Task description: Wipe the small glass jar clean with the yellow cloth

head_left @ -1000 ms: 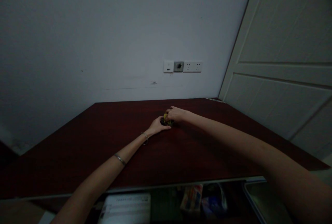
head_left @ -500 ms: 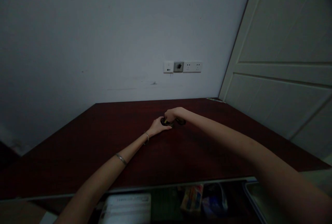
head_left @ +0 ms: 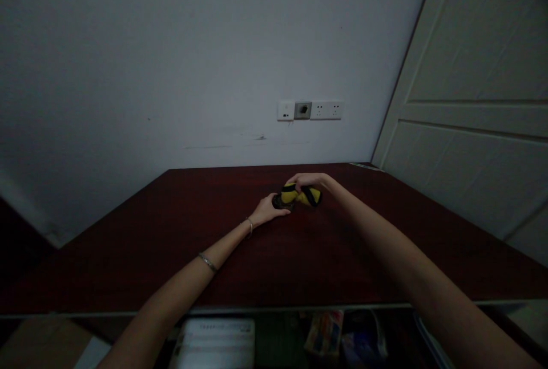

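My left hand [head_left: 265,210] is wrapped round a small dark round object [head_left: 278,203] on the dark red tabletop; its exact kind is too dim to tell. In my right hand [head_left: 307,179], fingers closed, is a yellow and black striped cloth [head_left: 311,195]. One end of the cloth lies against the top of the dark object, and the other end sticks out to the right below my hand. Two bracelets circle my left forearm and wrist.
The dark red tabletop [head_left: 205,209] runs back to a pale wall with switches and sockets [head_left: 310,110]. A white panelled door [head_left: 475,112] borders it on the right. Below the front edge, an open space holds a white box [head_left: 216,343], a colourful packet [head_left: 324,332] and a purple-blue bag [head_left: 363,343].
My right hand has turned and moved slightly right, and more of the yellow and black cloth shows. My left hand keeps its hold on the dark object. The view has shifted slightly left.
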`<state>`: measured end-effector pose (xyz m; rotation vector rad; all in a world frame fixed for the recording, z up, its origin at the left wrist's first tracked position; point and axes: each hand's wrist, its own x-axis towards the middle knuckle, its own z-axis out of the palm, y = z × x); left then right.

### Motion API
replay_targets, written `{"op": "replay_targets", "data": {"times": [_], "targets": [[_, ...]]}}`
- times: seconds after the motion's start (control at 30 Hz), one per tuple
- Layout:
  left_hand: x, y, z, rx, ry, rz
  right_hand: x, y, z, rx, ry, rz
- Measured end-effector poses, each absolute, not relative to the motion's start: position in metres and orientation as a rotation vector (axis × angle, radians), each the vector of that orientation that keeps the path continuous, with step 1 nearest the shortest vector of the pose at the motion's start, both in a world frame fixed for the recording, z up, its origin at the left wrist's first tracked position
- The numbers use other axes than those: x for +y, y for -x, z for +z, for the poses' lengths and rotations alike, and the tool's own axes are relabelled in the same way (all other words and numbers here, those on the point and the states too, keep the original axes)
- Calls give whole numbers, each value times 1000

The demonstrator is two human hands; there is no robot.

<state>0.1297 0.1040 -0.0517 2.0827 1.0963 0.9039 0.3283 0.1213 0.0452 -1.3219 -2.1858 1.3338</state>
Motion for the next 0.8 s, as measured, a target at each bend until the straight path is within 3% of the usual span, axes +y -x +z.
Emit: {"op": "replay_targets", "data": {"times": [0.1,0.3,0.5,0.8], "targets": [[103,-131,-53,1092,-2066,914,115,-352,36,-1758,1066,1530],[100,-130,-53,1100,-2095,887,106,-371,1,-1289,885,1391],[97,-129,-50,1042,-2111,896,106,-368,-21,-1072,845,1249],[88,-129,-41,1029,-2073,924,97,-355,-9,-1020,835,1153]]}}
